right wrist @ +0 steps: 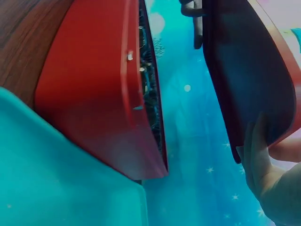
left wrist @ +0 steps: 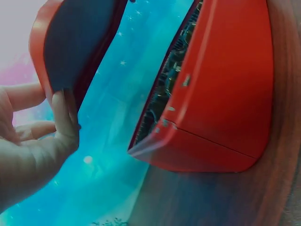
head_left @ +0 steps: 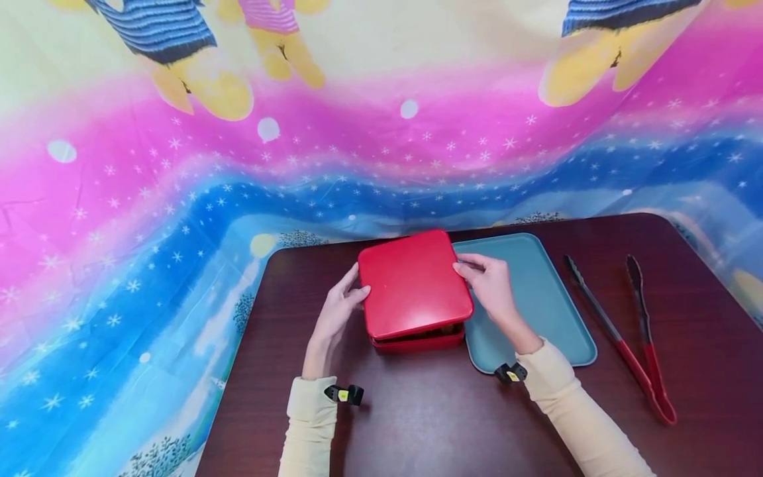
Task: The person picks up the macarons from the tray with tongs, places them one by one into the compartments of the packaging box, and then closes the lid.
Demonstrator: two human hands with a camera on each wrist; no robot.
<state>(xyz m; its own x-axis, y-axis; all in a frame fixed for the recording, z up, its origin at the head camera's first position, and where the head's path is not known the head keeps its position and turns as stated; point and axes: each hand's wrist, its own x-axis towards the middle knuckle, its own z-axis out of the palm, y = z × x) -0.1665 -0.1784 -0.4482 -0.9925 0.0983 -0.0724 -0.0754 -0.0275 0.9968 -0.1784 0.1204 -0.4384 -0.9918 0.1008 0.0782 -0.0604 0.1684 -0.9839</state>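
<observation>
Both hands hold a square red lid [head_left: 415, 285] by its opposite sides. My left hand [head_left: 335, 310] pinches the left edge, and my right hand [head_left: 492, 290] pinches the right edge. Under it stands a red box [head_left: 420, 343], mostly covered in the head view. A gap separates lid and box in both wrist views, where the lid's dark underside [left wrist: 77, 42] shows. Inside the box, small dark and shiny contents [right wrist: 148, 84] peek above the rim; their kind is unclear.
A blue-green tray [head_left: 539, 311] lies right beside the box. Farther right lie spread tongs [head_left: 636, 369] with red handles. The dark brown table [head_left: 405, 417] has a patterned cloth [head_left: 357, 152] hanging along its back and left side.
</observation>
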